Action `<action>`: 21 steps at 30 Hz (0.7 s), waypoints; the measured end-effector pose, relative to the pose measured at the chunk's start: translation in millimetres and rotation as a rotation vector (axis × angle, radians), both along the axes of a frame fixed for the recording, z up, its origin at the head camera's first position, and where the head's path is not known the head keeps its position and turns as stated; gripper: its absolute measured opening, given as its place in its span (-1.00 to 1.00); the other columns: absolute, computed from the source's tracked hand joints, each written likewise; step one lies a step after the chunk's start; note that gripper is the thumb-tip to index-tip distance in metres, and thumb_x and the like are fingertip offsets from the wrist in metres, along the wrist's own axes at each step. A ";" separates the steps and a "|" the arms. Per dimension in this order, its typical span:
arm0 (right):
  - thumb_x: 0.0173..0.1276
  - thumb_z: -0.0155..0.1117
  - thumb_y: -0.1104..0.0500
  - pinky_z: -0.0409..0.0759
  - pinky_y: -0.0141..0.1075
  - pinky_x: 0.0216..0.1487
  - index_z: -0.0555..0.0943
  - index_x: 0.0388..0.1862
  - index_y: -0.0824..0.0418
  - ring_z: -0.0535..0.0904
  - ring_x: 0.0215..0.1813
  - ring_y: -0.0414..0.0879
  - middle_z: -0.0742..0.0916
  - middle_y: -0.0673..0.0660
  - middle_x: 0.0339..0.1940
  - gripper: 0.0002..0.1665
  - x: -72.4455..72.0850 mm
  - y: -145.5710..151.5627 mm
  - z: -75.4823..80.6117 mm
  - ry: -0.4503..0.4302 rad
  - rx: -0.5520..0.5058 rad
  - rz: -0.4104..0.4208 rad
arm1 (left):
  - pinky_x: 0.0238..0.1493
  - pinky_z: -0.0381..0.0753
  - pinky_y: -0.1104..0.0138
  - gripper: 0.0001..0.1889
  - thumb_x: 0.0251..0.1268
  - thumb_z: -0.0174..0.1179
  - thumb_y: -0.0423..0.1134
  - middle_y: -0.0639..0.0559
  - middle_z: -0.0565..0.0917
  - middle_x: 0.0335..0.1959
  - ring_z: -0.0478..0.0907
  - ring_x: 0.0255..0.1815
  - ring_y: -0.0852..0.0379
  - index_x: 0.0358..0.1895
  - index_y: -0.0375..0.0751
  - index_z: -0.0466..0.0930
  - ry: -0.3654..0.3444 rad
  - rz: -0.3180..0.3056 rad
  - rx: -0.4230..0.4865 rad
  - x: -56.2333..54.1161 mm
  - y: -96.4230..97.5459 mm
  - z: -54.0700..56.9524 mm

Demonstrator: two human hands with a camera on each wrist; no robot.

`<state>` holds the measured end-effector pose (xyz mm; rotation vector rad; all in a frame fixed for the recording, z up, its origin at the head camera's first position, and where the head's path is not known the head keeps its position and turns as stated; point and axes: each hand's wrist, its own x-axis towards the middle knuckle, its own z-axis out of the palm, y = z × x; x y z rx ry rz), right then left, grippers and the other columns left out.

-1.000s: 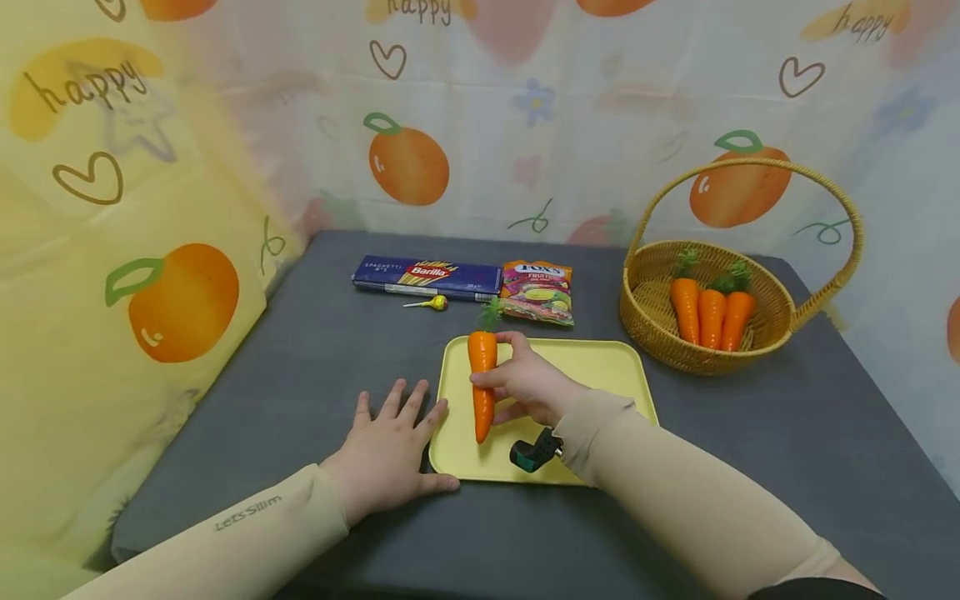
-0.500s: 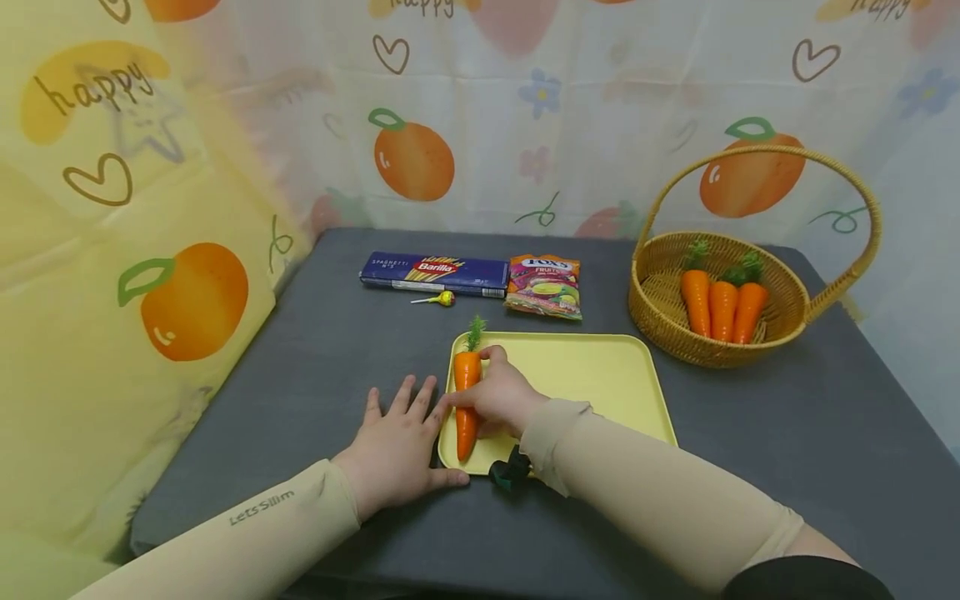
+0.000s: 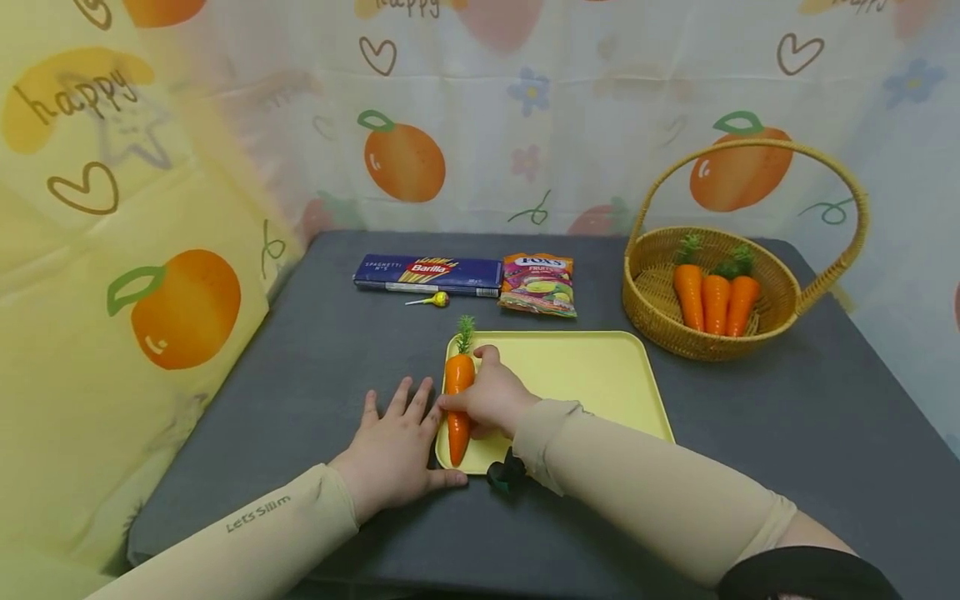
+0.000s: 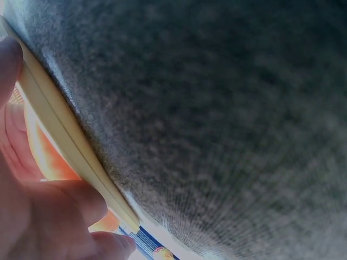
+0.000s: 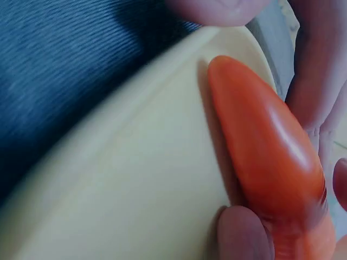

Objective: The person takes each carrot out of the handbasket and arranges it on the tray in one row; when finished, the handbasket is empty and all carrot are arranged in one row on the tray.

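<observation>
An orange toy carrot [image 3: 458, 417] with a green leafy top lies lengthwise along the left side of a yellow tray [image 3: 577, 367]. My right hand [image 3: 495, 394] grips it about the middle, the thumb across its near side and the other fingers at its right. In the right wrist view the carrot [image 5: 265, 146] rests on the tray floor between the fingers. My left hand [image 3: 393, 450] lies with fingers spread at the tray's lower left edge; in the left wrist view its fingers touch the tray's rim [image 4: 70, 135].
A wicker basket [image 3: 675, 340] with three carrots [image 3: 716, 300] stands at the right. Behind the tray lie a blue spaghetti box [image 3: 427, 275], a candy bag [image 3: 537, 285] and a lollipop [image 3: 438, 299]. All stand on a dark grey table [image 3: 300, 375].
My right hand has brought the carrot left and down, from above the tray onto its left side. My left hand has stayed at the tray's edge.
</observation>
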<state>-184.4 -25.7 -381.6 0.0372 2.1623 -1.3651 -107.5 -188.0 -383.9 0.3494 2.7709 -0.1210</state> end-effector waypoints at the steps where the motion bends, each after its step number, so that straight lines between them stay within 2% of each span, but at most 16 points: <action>1: 0.42 0.66 0.04 0.83 -0.21 -0.30 0.11 0.74 0.09 0.71 -0.20 0.07 0.65 0.35 0.25 0.15 -1.0 2.8 -0.4 0.001 0.012 0.003 | 0.60 -0.03 -0.61 0.18 0.30 0.14 0.70 -0.22 0.06 0.85 -0.04 0.85 -0.41 0.77 -0.07 0.28 0.004 -0.004 0.004 -0.4 1.6 -0.9; 4: 0.41 0.66 -0.03 0.75 -0.28 -0.40 0.12 0.74 0.08 0.60 -0.42 0.01 0.67 0.32 0.13 0.15 -3.3 10.1 2.1 0.017 0.037 0.025 | 0.59 -0.03 -0.63 0.22 0.28 0.15 0.71 -0.23 0.07 0.85 -0.04 0.84 -0.42 0.79 -0.08 0.22 0.019 -0.008 0.014 -0.1 1.8 -2.3; 6: 0.41 0.65 -0.07 0.76 -0.25 -0.40 0.12 0.74 0.06 0.60 -0.44 0.02 0.68 0.32 0.12 0.15 -6.3 13.7 6.8 0.026 0.040 0.033 | 0.57 -0.03 -0.64 0.24 0.27 0.15 0.72 -0.24 0.08 0.84 -0.02 0.83 -0.44 0.79 -0.10 0.20 0.029 -0.007 0.019 0.7 -0.9 -2.2; 7: 0.42 0.64 -0.07 0.79 -0.21 -0.37 0.12 0.75 0.05 0.66 -0.38 0.05 0.69 0.32 0.16 0.15 -8.6 15.3 10.4 0.027 0.029 0.029 | 0.56 -0.03 -0.65 0.25 0.26 0.15 0.73 -0.25 0.09 0.84 -0.02 0.83 -0.45 0.79 -0.11 0.20 0.034 -0.005 0.026 1.1 -2.9 -2.1; 10: 0.46 0.61 -0.08 0.88 -0.01 -0.14 0.12 0.77 0.03 0.79 -0.01 0.26 0.62 0.37 0.42 0.13 -17.4 23.7 24.6 0.021 -0.037 -0.010 | 0.54 -0.04 -0.67 0.28 0.23 0.15 0.74 -0.28 0.11 0.83 0.00 0.82 -0.49 0.79 -0.14 0.22 0.037 0.000 0.037 1.1 -7.5 -2.5; 12: 0.49 0.59 -0.07 0.86 0.15 0.01 0.09 0.79 0.00 0.74 0.23 0.41 0.49 0.37 0.61 0.13 -24.7 33.0 36.7 0.015 -0.100 -0.051 | 0.53 -0.05 -0.69 0.29 0.21 0.16 0.75 -0.30 0.11 0.82 0.00 0.81 -0.50 0.78 -0.15 0.23 0.035 0.000 0.042 0.7 -9.3 -3.7; 14: 0.52 0.56 -0.06 0.81 0.25 0.14 0.06 0.81 -0.01 0.66 0.37 0.50 0.37 0.36 0.72 0.12 -33.3 45.2 49.0 0.020 -0.155 -0.088 | 0.52 -0.07 -0.69 0.30 0.20 0.16 0.76 -0.31 0.12 0.82 0.00 0.80 -0.52 0.78 -0.15 0.24 0.034 -0.001 0.044 -0.3 -10.6 -5.7; 17: 0.56 0.52 -0.07 0.74 0.32 0.24 0.02 0.82 -0.05 0.62 0.42 0.53 0.31 0.33 0.74 0.12 -47.8 66.9 66.9 0.039 -0.207 -0.145 | 0.51 -0.09 -0.70 0.31 0.18 0.13 0.78 -0.32 0.10 0.82 -0.02 0.80 -0.54 0.78 -0.15 0.23 0.028 -0.006 0.048 -1.9 -10.1 -8.9; 21: 0.58 0.49 -0.09 0.74 0.30 0.27 -0.01 0.82 -0.12 0.65 0.35 0.43 0.43 0.29 0.67 0.10 -64.7 101.6 90.8 0.074 -0.222 -0.222 | 0.51 -0.11 -0.71 0.33 0.17 0.09 0.80 -0.33 0.08 0.83 -0.03 0.80 -0.54 0.78 -0.14 0.23 0.024 -0.022 0.060 -5.1 -5.2 -12.4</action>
